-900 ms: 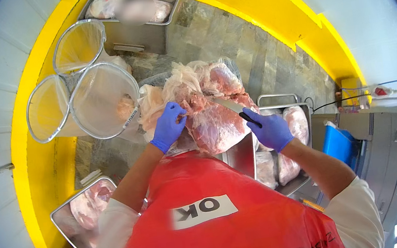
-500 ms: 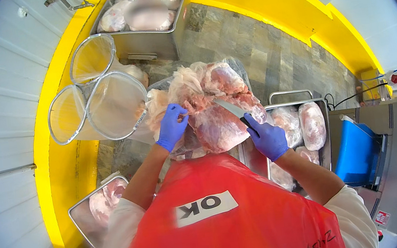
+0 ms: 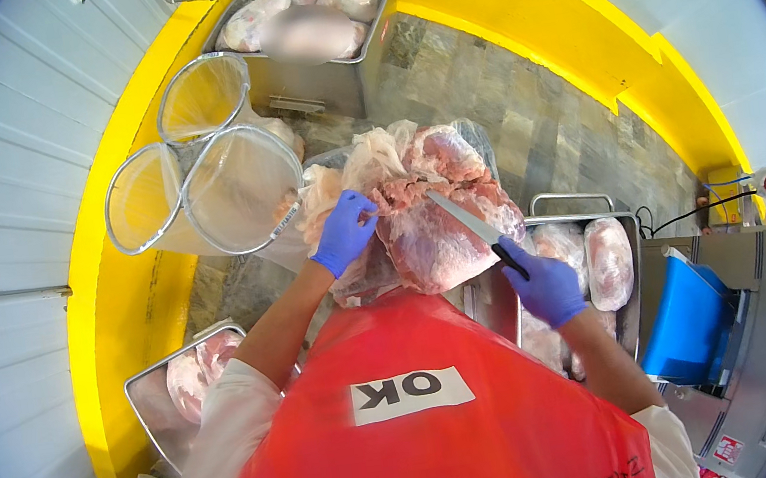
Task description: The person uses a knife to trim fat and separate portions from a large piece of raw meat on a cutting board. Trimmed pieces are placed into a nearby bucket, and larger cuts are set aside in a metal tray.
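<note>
A large piece of raw meat [image 3: 436, 237] lies in front of me, partly wrapped in clear plastic [image 3: 372, 158] at its far left side. My right hand [image 3: 546, 285], in a purple glove, grips the black handle of a knife [image 3: 465, 218]. The blade lies across the top of the meat, its tip at a ragged cut near the middle. My left hand [image 3: 343, 233], gloved too, has its fingers closed in a pinch on the meat's left edge beside the plastic. Its fingertips are partly hidden.
Wire hoops [image 3: 241, 190] with clear bags stand at the left. Beyond is a metal bin [image 3: 314, 84] of wrapped meat. A metal tub [image 3: 638, 283] of wrapped pieces is at right, near a blue panel [image 3: 690, 315]. Another metal tub [image 3: 151, 405] holds meat at lower left.
My right hand has drawn the knife back slightly toward me and to the right, so more of the blade shows. The left hand stays at the meat's edge. The whole view has shifted a little.
</note>
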Demonstrator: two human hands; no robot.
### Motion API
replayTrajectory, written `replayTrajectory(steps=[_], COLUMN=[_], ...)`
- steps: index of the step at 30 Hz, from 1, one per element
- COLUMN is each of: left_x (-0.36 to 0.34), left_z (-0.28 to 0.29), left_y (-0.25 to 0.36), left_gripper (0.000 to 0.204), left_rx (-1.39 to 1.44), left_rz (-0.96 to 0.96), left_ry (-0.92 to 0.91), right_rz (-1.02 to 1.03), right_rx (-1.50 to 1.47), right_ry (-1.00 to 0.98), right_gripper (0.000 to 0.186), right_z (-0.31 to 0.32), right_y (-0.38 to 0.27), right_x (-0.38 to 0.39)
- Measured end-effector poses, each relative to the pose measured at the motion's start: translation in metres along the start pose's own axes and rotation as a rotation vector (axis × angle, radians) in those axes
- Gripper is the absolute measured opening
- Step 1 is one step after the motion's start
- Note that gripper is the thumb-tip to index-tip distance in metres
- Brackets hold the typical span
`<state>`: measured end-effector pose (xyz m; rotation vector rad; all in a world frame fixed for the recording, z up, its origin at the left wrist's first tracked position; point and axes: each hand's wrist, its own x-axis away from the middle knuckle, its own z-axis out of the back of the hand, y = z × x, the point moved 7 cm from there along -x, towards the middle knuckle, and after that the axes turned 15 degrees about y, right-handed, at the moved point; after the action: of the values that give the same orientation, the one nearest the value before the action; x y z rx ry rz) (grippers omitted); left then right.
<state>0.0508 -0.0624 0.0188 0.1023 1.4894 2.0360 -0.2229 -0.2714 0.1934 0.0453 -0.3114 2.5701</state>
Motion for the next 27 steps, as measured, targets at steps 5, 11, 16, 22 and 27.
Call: replayTrajectory(steps=[5, 11, 16, 22, 27], left_x=[0.0, 0.001, 0.003, 0.005, 0.009], left_z=[-0.004, -0.005, -0.006, 0.001, 0.001], left_y=[0.0, -0.015, -0.013, -0.01, -0.007], left_gripper=[0.019, 0.022, 0.021, 0.021, 0.021], left_rx=[0.04, 0.15, 0.18, 0.107, 0.136], left_rz=[-0.011, -0.016, 0.036, 0.008, 0.066], left_ry=[-0.01, 0.005, -0.021, 0.027, 0.021], right_rz=[0.09, 0.229, 0.26, 0.116, 0.095], right_rx=[0.064, 0.218, 0.227, 0.13, -0.03], right_ry=[-0.047, -0.16, -0.275, -0.037, 0.351], right_gripper=[0.043, 0.039, 0.039, 0.055, 0.059], right_z=[0.054, 0.075, 0.039, -0.052, -0.138], right_y=[-0.024, -0.071, -0.077, -0.022, 0.0], right_x=[-0.013, -0.07, -0.096, -0.03, 0.012])
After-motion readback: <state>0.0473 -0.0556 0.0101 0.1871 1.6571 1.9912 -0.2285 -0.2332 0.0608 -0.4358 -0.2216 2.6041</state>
